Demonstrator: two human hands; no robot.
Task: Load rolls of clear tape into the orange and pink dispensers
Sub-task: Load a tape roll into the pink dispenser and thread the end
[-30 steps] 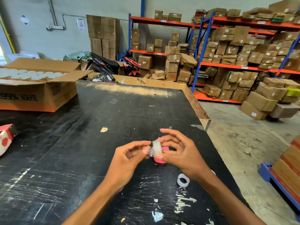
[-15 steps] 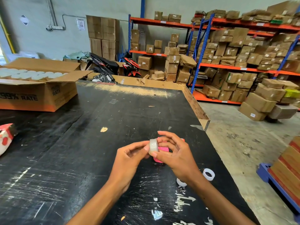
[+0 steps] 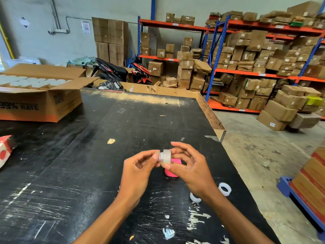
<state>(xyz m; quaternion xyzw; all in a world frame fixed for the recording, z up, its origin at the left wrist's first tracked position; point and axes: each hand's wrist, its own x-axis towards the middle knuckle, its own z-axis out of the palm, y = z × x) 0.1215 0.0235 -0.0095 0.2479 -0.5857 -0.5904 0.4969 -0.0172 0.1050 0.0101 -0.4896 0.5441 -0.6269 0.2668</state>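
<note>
Above the black table [image 3: 88,155], my right hand [image 3: 191,166] grips a small roll of clear tape [image 3: 166,155] between thumb and fingers. My left hand [image 3: 139,168] pinches the roll's left side, at the loose end of the tape. A pink dispenser [image 3: 173,169] shows just under the roll, mostly hidden by my right hand; I cannot tell whether it lies on the table or sits in my palm. Two more white tape rolls [image 3: 224,188] [image 3: 194,197] lie on the table by my right wrist. No orange dispenser is in view.
An open cardboard box [image 3: 40,101] filled with white rolls stands at the far left of the table. A red and white packet [image 3: 6,148] lies at the left edge. The table's right edge drops to a concrete floor; racks of boxes [image 3: 246,67] stand behind.
Both hands have lifted the roll slightly up and away from me. My right wrist has shifted, which uncovers a second white roll on the table beside it.
</note>
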